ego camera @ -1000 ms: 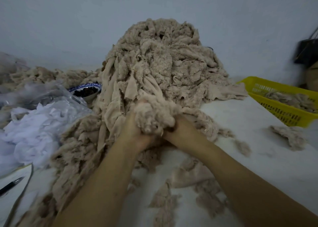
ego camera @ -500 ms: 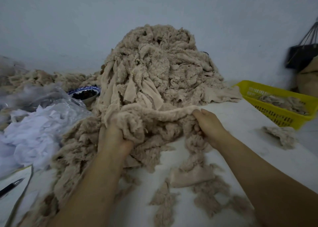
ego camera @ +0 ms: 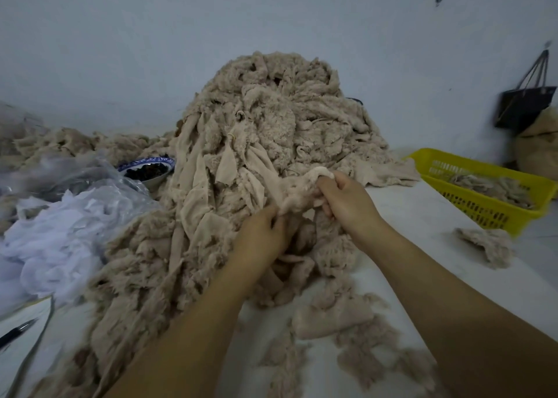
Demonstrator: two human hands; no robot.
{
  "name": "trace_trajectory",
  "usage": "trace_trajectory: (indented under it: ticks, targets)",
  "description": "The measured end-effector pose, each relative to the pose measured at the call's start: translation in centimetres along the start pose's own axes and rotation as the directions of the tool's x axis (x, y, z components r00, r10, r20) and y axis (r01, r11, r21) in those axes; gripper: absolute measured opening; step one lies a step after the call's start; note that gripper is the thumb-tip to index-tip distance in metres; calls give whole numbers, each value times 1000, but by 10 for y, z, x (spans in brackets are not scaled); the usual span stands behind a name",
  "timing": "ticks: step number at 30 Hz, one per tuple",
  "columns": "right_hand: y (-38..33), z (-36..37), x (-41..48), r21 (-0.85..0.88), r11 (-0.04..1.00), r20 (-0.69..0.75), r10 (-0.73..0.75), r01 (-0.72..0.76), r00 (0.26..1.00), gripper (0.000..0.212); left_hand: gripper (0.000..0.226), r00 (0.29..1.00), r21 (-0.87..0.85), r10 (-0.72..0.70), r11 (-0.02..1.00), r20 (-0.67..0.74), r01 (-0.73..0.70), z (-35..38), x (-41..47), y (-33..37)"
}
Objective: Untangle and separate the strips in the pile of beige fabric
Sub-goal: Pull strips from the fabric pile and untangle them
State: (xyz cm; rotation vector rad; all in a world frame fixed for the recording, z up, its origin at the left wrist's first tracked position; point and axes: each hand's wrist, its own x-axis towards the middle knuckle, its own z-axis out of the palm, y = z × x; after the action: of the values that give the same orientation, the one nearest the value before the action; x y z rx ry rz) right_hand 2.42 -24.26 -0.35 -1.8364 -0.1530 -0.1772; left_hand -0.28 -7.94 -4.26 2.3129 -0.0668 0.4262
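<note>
Both hands have closed in since half a second ago: then spread wide with a fluffy length stretched between them, now nearly touching at the foot of the heap

- right grip [ego camera: 347,204]: the higher of the two, thumb and fingers pinching the pale rolled end of one strip [ego camera: 302,186], which sticks up just above the knuckles
- left grip [ego camera: 262,234]: lower and to the left, back of hand to camera, fingers curled into the lower part of the same strip; fingertips buried in cloth
- strip runs slanting down from right grip to left grip, its lower part merging into the tangle
- pile of beige fabric [ego camera: 271,110]: tall mound at centre of the desk [ego camera: 422,216], back against the wall, long flat bands hanging down its left face, fleecy clumps on top and right; it spills forward and left past the left forearm
- loose scraps [ego camera: 332,316] lie on the desk between the forearms
- one small clump [ego camera: 486,245] sits apart at right, just in front of the yellow basket [ego camera: 471,204], which holds more beige pieces
- left side: white fabric [ego camera: 60,231] in clear plastic, blue-and-white bowl [ego camera: 145,160] with dark contents touching the pile's edge
- pen [ego camera: 16,334] at lower left corner
- dark bag [ego camera: 525,104] hangs on the wall at far right
</note>
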Motion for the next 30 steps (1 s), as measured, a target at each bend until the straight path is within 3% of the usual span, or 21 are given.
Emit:
trace_trajectory:
  ticks: [2,3,6,8,11,12,14,15,16,17,18,19,21,25,27,30]
  targets:
    - [10,-3,3,-85,995,-40,41,-44,998,25,35,986,-105,-86,992,-146,71,-10,-1,-2]
    - [19,-3,4,-168,983,-52,64,-72,997,36,36,971,-153,-111,985,-210,79,-15,-1,-2]
    - [43,6,6,-360,916,-10,184,-175,983,42,35,958,-268,-141,961,-251,71,-20,-3,8]
    - [55,13,8,-368,907,-4,221,-207,975,28,36,966,-456,-192,885,-173,94,-14,-9,17]
    - [62,17,14,-232,939,-65,245,-253,967,16,26,965,-762,-208,597,157,253,-10,-19,18]
    - [62,16,16,-185,944,-75,264,-273,962,16,25,953,-813,-178,498,246,303,-14,-21,15]
    - [58,15,18,-116,937,-65,324,-329,944,20,23,930,-831,-119,421,347,364,-25,-22,5]
    - [58,14,20,-37,935,-56,350,-352,935,24,15,925,-789,-115,492,361,369,-29,-21,-1]
    - [56,13,21,78,926,-52,374,-370,926,28,7,931,-678,-109,656,349,332,-34,-19,-5]
    - [54,12,22,201,903,-62,397,-378,916,30,8,944,-479,-94,843,318,245,-39,-16,-8]
    - [51,10,23,294,880,-93,415,-373,905,30,11,962,-244,-87,958,260,153,-42,-12,-11]
    - [48,6,25,356,863,-137,427,-358,894,30,11,982,-49,-89,994,165,98,-45,-7,-14]
    - [42,2,29,465,826,-197,448,-319,872,28,5,993,71,-108,991,-55,112,-55,1,-15]
    - [42,-2,34,547,773,-166,476,-321,864,23,14,934,-75,-162,986,-318,146,-64,4,-14]
    - [43,-1,25,454,810,-54,440,-371,896,19,17,892,-178,-188,976,-411,123,-63,2,-10]
    - [40,4,8,178,926,74,325,-333,943,23,17,895,-248,-193,964,-401,97,-54,-3,-2]
